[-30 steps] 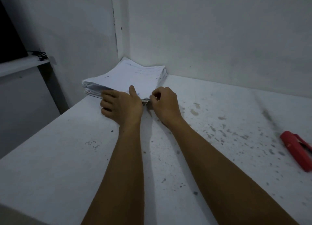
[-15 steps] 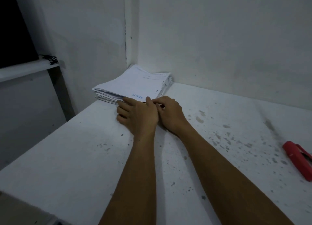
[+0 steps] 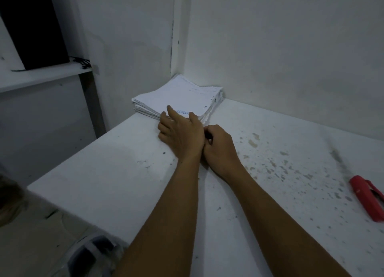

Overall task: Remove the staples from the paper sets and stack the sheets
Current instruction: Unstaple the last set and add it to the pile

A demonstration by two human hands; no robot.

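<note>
A thick pile of white paper sets (image 3: 182, 96) lies in the far corner of the white table (image 3: 116, 177), against both walls. My left hand (image 3: 180, 133) lies at the pile's near edge, its index finger and thumb stretched onto the top sheet beside a small blue print. My right hand (image 3: 220, 148) sits on the table just right of it, touching it, with its fingers curled under; whether it holds anything is hidden. A red staple remover (image 3: 367, 197) lies at the table's right edge, far from both hands.
Dark stains speckle the table's right half. A white shelf (image 3: 45, 75) with a black object (image 3: 35, 27) on it juts from the left wall. The table's left edge drops off to the floor, where a dark and clear object (image 3: 91, 254) lies.
My right hand has drawn back from the pile's corner onto the table. My left hand's fingers have straightened and slid up onto the top sheet. The camera has shifted.
</note>
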